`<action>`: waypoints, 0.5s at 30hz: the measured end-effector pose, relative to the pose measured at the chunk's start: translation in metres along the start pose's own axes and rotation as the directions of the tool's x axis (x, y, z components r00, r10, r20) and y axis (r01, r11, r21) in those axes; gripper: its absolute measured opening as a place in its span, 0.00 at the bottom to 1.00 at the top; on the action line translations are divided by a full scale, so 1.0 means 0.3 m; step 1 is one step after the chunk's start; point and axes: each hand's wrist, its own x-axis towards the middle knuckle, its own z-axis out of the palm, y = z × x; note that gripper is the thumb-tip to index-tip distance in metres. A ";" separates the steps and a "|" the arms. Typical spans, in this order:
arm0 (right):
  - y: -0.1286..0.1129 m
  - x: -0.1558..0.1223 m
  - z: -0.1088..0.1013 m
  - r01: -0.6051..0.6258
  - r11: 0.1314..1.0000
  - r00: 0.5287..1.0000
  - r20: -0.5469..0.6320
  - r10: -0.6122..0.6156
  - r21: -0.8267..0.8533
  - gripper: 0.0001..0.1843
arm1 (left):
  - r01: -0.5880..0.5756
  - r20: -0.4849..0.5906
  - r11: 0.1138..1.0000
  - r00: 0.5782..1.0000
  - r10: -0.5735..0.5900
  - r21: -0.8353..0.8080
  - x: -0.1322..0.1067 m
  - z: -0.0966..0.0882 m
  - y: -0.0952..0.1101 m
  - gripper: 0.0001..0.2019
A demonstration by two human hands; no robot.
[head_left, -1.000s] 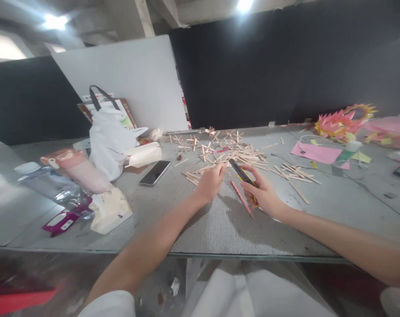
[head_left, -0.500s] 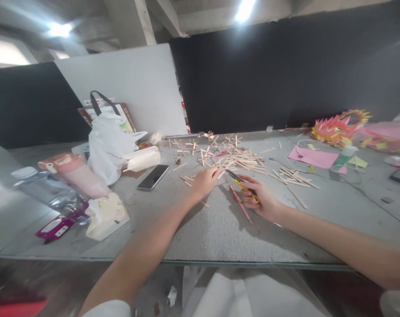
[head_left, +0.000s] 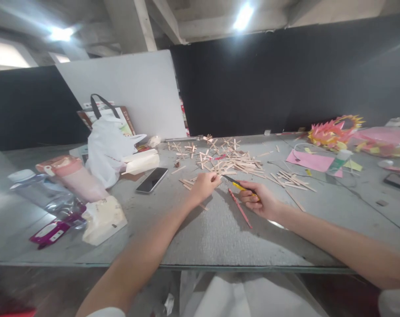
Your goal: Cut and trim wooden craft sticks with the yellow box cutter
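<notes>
My left hand (head_left: 204,186) rests on the grey table (head_left: 219,233) with its fingers pinched on a thin wooden stick at the near edge of a pile of wooden sticks (head_left: 231,160). My right hand (head_left: 261,201) is closed round a yellow and black utility knife (head_left: 234,183), whose tip points left toward the left fingertips. A red pencil (head_left: 240,208) lies on the table between the two hands.
A dark phone (head_left: 152,180) lies left of my left hand. Further left are a white plastic bag (head_left: 109,147), a pink bottle (head_left: 72,178), a clear bottle (head_left: 43,193) and a tissue pack (head_left: 102,219). Pink paper (head_left: 312,160) and a paper craft (head_left: 332,130) sit at the right.
The knife has tipped down from raised to nearly flat, its tip now close to the left fingertips. Both hands have stayed near the edge of the stick pile.
</notes>
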 end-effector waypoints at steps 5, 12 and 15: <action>-0.111 0.001 -0.040 -0.160 0.987 0.983 0.093 0.161 -0.010 0.06 | -0.006 0.028 1.000 1.000 0.006 -0.030 0.018 -0.030 -0.012 0.18; -0.063 -0.012 0.003 -0.096 0.994 0.995 -0.026 0.094 -0.053 0.02 | 0.011 0.007 1.000 1.000 -0.010 -0.013 0.008 0.012 -0.025 0.18; -0.044 -0.022 0.029 -0.027 0.995 0.998 -0.065 0.021 -0.097 0.03 | 0.013 -0.005 1.000 1.000 -0.013 -0.010 0.008 0.027 -0.033 0.17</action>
